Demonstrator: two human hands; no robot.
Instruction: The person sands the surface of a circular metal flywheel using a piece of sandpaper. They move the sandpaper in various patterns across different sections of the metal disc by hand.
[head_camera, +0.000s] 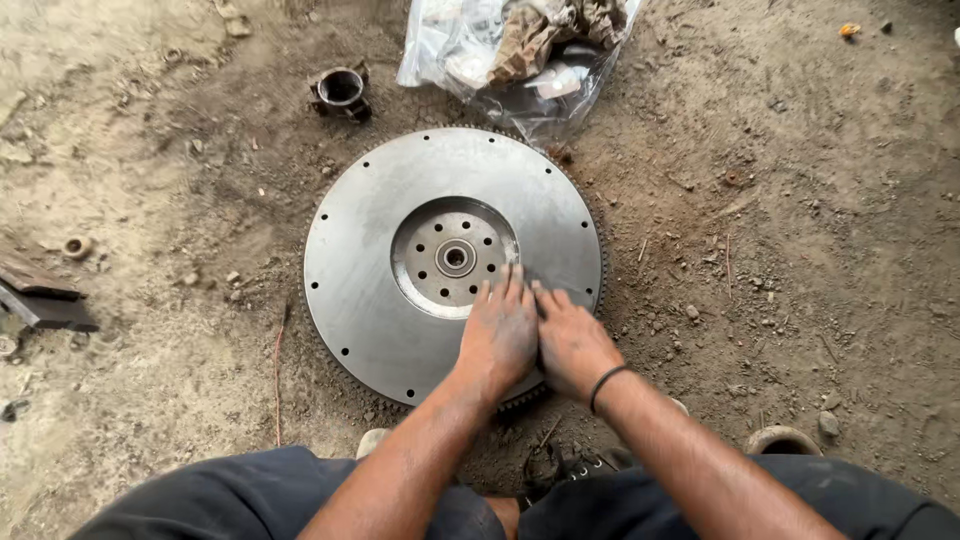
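Flywheel (400, 290) under flat left hand (500, 335), right hand (570, 340)

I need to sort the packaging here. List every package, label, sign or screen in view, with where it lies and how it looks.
Clear plastic bag: on the dirt at the top of the view, just beyond the round grey flywheel; crumpled, transparent, holding brownish paper and pale wrappings.
No labels, signs or screens in view.

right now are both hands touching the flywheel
Touching: the head view shows the left hand and right hand pressed flat on the flywheel.
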